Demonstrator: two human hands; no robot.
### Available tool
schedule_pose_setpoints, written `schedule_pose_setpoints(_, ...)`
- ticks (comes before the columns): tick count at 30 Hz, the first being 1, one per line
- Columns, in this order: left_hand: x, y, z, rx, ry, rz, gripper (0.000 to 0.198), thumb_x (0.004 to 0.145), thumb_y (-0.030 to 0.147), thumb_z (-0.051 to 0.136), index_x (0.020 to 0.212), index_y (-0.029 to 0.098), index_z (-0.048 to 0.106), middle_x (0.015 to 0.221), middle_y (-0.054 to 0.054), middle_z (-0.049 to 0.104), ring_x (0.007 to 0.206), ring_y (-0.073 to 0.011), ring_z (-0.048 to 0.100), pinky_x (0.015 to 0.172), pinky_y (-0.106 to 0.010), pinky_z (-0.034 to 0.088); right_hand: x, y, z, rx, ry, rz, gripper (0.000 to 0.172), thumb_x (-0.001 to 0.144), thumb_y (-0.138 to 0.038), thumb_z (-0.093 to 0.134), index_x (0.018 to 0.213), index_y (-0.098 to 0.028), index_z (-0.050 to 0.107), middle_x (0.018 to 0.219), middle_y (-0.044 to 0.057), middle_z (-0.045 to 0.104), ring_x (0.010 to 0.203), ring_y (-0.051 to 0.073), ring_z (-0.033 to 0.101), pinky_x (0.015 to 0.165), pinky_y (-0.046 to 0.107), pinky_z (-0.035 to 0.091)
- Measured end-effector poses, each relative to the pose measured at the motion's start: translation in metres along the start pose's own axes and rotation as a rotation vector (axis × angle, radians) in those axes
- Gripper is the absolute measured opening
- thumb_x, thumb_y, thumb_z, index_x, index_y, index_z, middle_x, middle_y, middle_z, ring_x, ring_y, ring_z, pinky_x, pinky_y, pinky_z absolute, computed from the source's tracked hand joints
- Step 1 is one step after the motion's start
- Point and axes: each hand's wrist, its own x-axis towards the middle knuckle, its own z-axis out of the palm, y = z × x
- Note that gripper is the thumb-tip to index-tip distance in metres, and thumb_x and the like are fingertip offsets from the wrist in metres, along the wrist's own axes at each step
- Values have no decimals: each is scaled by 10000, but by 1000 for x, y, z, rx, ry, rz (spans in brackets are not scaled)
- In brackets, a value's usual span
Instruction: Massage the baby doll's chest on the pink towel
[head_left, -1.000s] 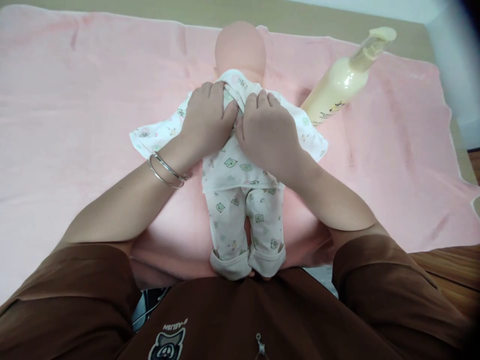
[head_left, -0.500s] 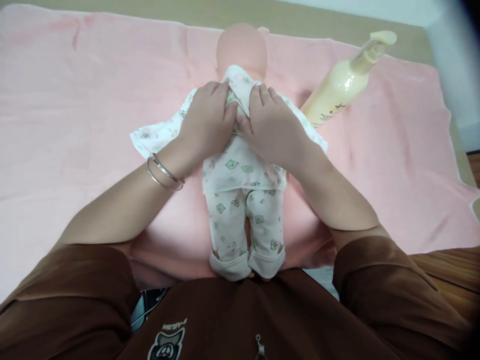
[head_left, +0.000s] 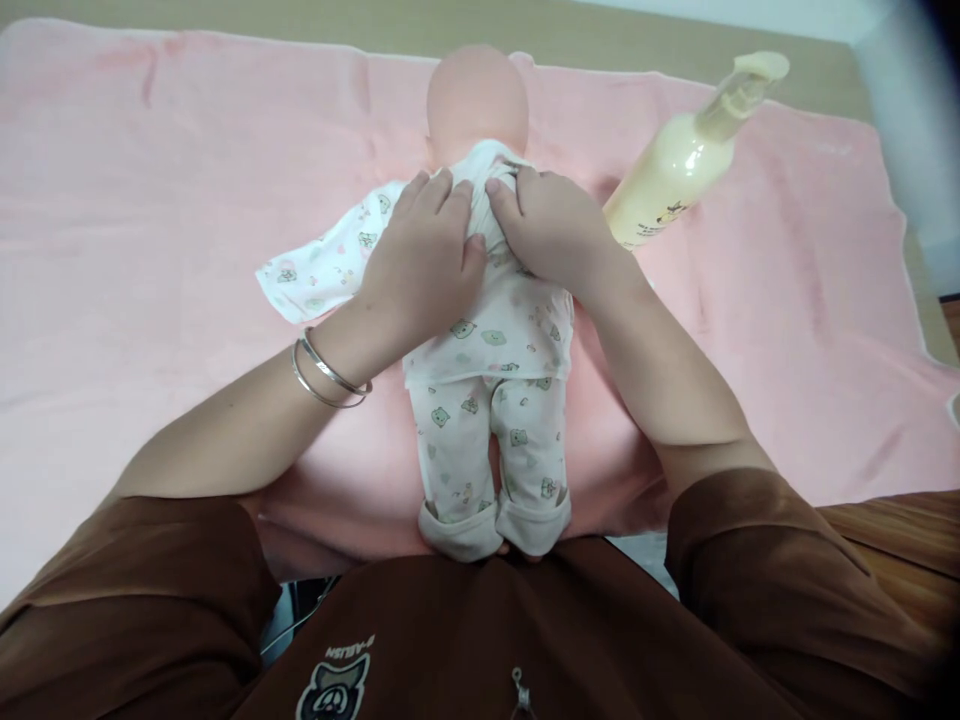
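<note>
The open left hand (head_left: 416,255) and right hand (head_left: 551,230) are pressing flat, not gripping, on a baby doll (head_left: 477,100) and its soft cotton top (head_left: 491,335). Its light, firm torso is looking like the surest hold.

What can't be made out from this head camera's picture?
In the head view:
The doll's shirt near the neck: covered by the left hand and right hand.
The pump bottle's label wording: too small.
The bottle's lower end: hidden behind the right hand.
The dark object by the person's waist: mostly hidden by the brown top.
</note>
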Motion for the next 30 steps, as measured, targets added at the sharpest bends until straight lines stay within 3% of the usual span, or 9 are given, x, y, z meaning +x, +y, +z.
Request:
schedule_pose_setpoints(4,13,-12,-2,52,25,19,169,904,364,446,966,267,570,1073,-116,576,1119,-324,502,992,-480,401,-10,-8,-7,-95,-21,-45,593,1031,-503,118,1119,-125,566,1027,158,643,921,311,609,776,420,476)
schedule_pose_setpoints(8,28,-32,-1,63,-30,-45,282,978,390,405,772,218,490,856,-80,551,913,-244,507,820,-405,409,-28,-22,-11,-233,19,-74,557,1026,-484,143,1128,-113,546,1003,163,616,889,316,587,761,422,464)
schedule_pose_setpoints(11,35,-44,3,19,-75,-111,328,1000,398,352,773,206,492,806,-57,519,852,-201,460,809,-382,382,-39,-33,-9,-207,75,-40,496,1024,-466,165,1109,-150,538,1003,152,603,921,297,565,799,403,452)
schedule_pose_setpoints(14,34,-43,6,64,-58,-116,307,1003,406,318,866,216,517,887,-71,518,909,-221,460,854,-407,371,-41,-40,-6,-165,102,0,425,1028,-416,203,1042,-166,546,988,147,598,921,289,564,791,402,454)
schedule_pose_setpoints(19,9,-9,0,284,5,-65,160,958,250,360,992,185,502,1035,-132,518,1055,-301,474,954,-474,382,-29,-32,-11,-151,62,-40,457,1034,-395,188,919,-165,567,895,134,603,908,299,603,762,424,474)
schedule_pose_setpoints(24,-9,19,-14,212,-45,34,134,904,212,433,773,231,451,967,-100,515,1065,-315,497,961,-462,414,-9,-8,-15,-96,-45,-36,602,1031,-512,120,921,-177,607,877,118,642,838,285,625,707,405,501)
schedule_pose_setpoints(27,2,10,-14,138,-24,-16,254,889,182,451,657,218,354,866,-81,508,939,-278,525,861,-430,435,-9,-5,-12,-100,-73,-21,677,1027,-535,69,1069,-126,607,997,160,652,933,308,619,793,440,502)
schedule_pose_setpoints(30,19,-14,-6,72,11,-106,275,921,200,439,650,203,394,808,-56,515,860,-217,515,839,-398,424,-22,-17,-11,-161,8,-8,621,1031,-495,151,1250,-45,518,1253,231,556,1180,353,505,991,494,418)
